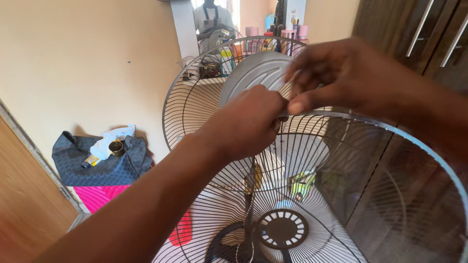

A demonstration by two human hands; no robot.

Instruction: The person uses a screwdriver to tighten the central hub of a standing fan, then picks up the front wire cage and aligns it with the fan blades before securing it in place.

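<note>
**Fan guard: both hands working at rim joint**

Head view: L hand (251, 122) is closing in a fist on the rim where the front grille (341, 195) is meeting the rear grille (195, 92). R hand (336, 78) is pinching sth small at the same spot w/ thumb + forefinger; can't tell what. Grey blade (253, 73) is sitting just behind the hands. Judgement: L should be keeping both rims flush while R is working the fastener; fingers staying outside the wires. Bag (100, 163) is lying by the wall, well apart.
</note>
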